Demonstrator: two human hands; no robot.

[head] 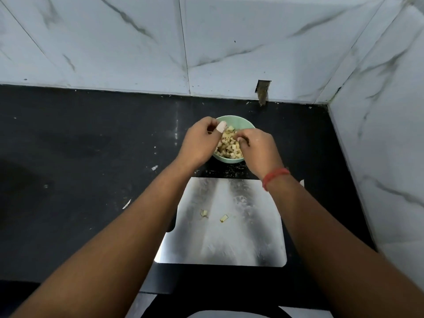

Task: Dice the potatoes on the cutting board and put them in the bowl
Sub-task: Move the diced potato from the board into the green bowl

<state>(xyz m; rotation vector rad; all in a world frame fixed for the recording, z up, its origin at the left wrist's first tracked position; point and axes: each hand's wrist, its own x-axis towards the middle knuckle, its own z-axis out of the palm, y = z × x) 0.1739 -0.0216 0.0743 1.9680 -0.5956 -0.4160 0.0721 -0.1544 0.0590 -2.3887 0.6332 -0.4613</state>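
Nearly done: both hands over the bowl (229,121), two dice left behind on the cutting board (229,244).

Head view: left hand (197,143) and right hand (260,149) curled above the diced potato (229,146) heaped in the green bowl, fingertips seemingly pinching or dropping small pieces, though grip contents too hidden to tell for certain; bandaged fingertip (221,126) on the left. Two stray potato cubes (204,213) lying on the steel board, nearer the body than either grip, well apart from the bowl, side by side across the board; left one closer to the left arm, likely next to fetch. Dark table (91,157) beneath. No brands, labels or legible writing anywhere.
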